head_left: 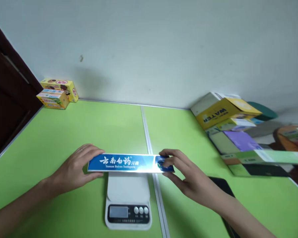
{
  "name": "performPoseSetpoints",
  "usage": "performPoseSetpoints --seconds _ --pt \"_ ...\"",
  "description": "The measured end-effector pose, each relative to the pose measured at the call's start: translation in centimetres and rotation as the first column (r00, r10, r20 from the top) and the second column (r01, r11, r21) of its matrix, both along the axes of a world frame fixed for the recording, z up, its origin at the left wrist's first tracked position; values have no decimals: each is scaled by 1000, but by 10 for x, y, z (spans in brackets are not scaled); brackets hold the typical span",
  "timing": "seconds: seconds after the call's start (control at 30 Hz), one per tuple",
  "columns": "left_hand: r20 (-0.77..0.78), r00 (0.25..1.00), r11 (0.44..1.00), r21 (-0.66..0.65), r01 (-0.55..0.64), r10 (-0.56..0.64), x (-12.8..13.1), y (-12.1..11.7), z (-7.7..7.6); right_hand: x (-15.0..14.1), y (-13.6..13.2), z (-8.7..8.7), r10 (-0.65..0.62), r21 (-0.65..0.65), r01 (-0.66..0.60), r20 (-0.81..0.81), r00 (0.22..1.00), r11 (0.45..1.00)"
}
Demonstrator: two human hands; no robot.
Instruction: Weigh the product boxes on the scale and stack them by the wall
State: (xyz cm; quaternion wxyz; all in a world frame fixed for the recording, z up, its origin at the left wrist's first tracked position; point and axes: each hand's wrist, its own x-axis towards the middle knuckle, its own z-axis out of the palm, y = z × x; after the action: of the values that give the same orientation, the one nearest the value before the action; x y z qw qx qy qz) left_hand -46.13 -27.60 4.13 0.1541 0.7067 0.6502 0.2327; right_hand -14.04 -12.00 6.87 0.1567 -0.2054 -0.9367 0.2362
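A long blue toothpaste box (124,163) with white lettering is held level between my two hands, its printed face toward me. My left hand (76,167) grips its left end, thumb below and fingers above. At the right end, my right hand (185,175) closes round the box, fingers over the top and front, thumb beneath. Just below the box in the picture stands a white kitchen scale (128,201) on the green table. Its back edge is hidden behind the box. The grey display shows no digits that I can make out.
Two yellow snack boxes (53,98) stand at the far left corner by the wall. On the right, several cartons are piled, among them a yellow WATER box (218,114). A dark flat object (222,188) lies partly under my right forearm. A metal strip (146,129) divides the tabletop.
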Motion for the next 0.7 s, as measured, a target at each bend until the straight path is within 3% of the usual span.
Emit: performPoseSetpoints --seconds 0.1,0.27,0.5,0.7 --pt "-54 998 997 -74 24 -28 1 -2 -2 11 -14 -10 -33 -18 33 -5 999 999" --pt "-163 984 990 -115 -85 65 -16 -17 -5 34 -12 -13 -128 -138 119 -60 990 983" --pt "-98 991 986 -133 -99 86 -27 -35 2 68 -13 -20 -331 -429 264 -88 939 864" --pt "-80 995 985 -160 -67 55 -16 -27 8 64 -21 -30 -318 -519 249 -47 947 818"
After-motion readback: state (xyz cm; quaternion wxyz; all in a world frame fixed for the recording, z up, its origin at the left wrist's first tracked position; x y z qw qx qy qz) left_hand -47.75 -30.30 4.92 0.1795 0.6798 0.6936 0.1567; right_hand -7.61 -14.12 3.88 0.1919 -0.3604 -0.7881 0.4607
